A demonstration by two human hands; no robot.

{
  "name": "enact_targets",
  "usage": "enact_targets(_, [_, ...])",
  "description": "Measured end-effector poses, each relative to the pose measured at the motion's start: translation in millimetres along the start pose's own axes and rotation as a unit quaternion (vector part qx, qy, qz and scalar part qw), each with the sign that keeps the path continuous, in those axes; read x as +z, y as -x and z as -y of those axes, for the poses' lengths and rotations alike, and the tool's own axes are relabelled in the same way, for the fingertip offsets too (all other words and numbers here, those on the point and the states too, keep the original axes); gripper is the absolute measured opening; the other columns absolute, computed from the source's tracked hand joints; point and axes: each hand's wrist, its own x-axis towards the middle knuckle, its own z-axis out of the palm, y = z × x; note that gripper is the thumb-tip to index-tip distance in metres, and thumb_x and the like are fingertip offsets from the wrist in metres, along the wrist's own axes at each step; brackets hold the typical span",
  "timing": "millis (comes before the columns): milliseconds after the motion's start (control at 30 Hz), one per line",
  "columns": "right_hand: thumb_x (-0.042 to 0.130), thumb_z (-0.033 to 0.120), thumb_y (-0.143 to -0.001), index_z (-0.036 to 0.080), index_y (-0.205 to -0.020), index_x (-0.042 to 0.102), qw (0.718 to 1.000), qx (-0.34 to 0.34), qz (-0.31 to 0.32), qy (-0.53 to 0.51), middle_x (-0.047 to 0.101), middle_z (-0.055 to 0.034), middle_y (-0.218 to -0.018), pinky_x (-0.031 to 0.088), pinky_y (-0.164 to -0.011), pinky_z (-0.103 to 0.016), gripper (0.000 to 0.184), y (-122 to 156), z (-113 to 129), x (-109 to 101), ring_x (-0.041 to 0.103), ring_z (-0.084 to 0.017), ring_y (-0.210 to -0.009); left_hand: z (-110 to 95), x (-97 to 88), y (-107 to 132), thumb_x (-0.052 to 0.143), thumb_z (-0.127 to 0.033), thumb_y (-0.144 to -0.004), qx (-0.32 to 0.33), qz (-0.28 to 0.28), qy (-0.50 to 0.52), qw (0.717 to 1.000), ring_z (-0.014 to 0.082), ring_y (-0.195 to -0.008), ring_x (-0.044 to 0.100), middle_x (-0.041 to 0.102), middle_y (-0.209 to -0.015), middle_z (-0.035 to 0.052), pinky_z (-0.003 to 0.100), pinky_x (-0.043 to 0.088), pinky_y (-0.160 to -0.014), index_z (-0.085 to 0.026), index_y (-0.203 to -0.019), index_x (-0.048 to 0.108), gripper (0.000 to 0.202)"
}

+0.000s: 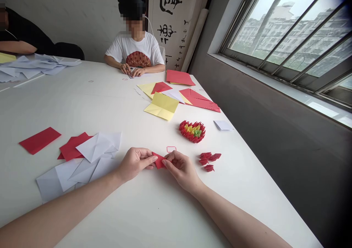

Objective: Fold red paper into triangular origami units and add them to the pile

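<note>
Between my two hands is a small piece of folded red paper, held just above the white table. My left hand pinches its left end between thumb and fingers. At the other end, my right hand grips it the same way, thumb on top. Right of my right hand lie several small folded red paper pieces. Beyond them sits a heart-shaped ring of folded paper pieces in red, yellow and green. White sheets and red sheets overlap to the left of my left hand.
A red sheet lies at the far left. Yellow paper and red paper spread toward the back right. A person in a white shirt sits opposite, hands on the table; another person's arm shows at back left.
</note>
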Motion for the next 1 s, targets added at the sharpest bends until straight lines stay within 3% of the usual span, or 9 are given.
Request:
enact_targets(233, [0.060, 0.039, -0.080, 0.016, -0.070, 0.054, 0.999, 0.032, -0.025, 0.030, 0.062, -0.0039, -0.068, 0.040, -0.055, -0.027, 0.025, -0.6, -3.8, 1.4, 0.053, -0.014, -0.060, 3.9, 1.6, -1.5, 0.065, -0.030, -0.076, 0.006, 0.005, -0.006, 1.000, 0.0207, -0.087, 0.065, 0.072, -0.090, 0.0076, 0.029, 0.053, -0.076, -0.015, -0.088, 0.070, 0.020])
enact_targets(667, [0.066, 0.032, -0.075, 0.016, -0.063, 0.055, 0.997, -0.009, -0.076, 0.026, 0.059, -0.0015, -0.064, 0.040, -0.055, -0.026, 0.023, -2.1, -4.4, 2.7, 0.052, -0.013, -0.060, -1.3, 4.1, 0.0, 0.063, -0.041, -0.076, -0.047, -0.010, -0.008, 0.999, 0.0219, -0.089, 0.066, 0.073, -0.089, 0.0083, 0.031, 0.054, -0.077, -0.015, -0.087, 0.071, 0.029])
enact_targets(1000, [0.068, 0.032, -0.072, 0.016, -0.061, 0.057, 0.997, 0.016, -0.080, 0.007, 0.064, -0.0034, -0.065, 0.042, -0.056, -0.026, 0.022, 0.4, -3.2, 4.7, 0.056, -0.015, -0.061, -0.4, 3.5, -1.2, 0.064, -0.038, -0.077, -0.028, -0.003, -0.001, 1.000, 0.0207, -0.089, 0.066, 0.073, -0.088, 0.0082, 0.029, 0.053, -0.077, -0.015, -0.085, 0.071, 0.026])
